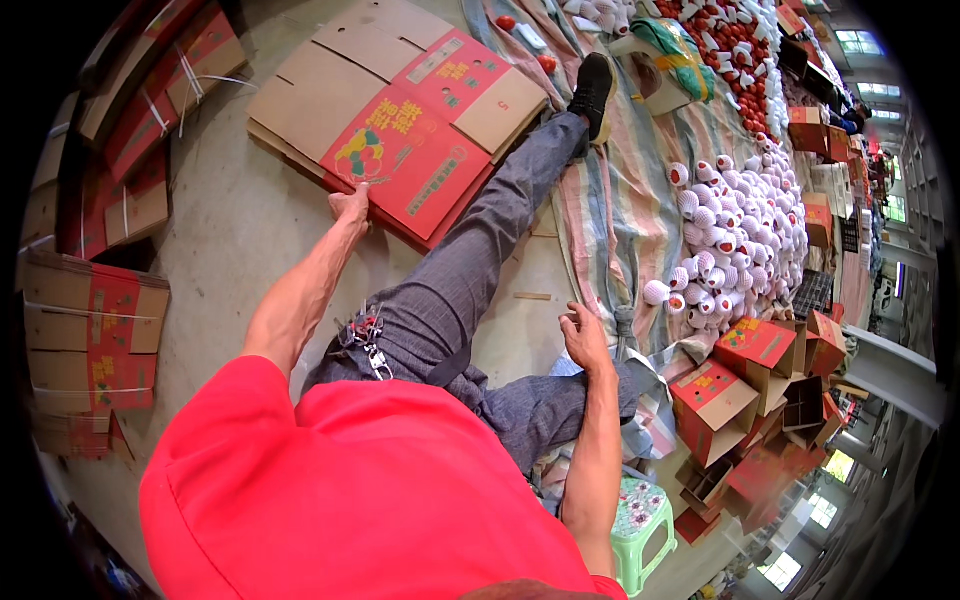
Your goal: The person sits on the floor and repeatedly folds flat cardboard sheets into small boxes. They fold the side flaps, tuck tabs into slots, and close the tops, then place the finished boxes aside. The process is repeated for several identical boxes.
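A stack of flattened red-and-brown cardboard boxes lies on the floor at the upper left, beside my outstretched leg. My left hand pinches the near corner of the stack, thumb on the red face and fingers tucked at the edge. How many sheets it grips is hidden. My right hand hangs in the air over the striped sheet near my bent leg, fingers loosely apart with nothing in them.
Strapped bundles of flattened cartons stand along the left. A striped tarp carries a heap of fruit in white foam nets. Opened cartons pile up at the right, near a green stool. A small wooden strip lies on the floor.
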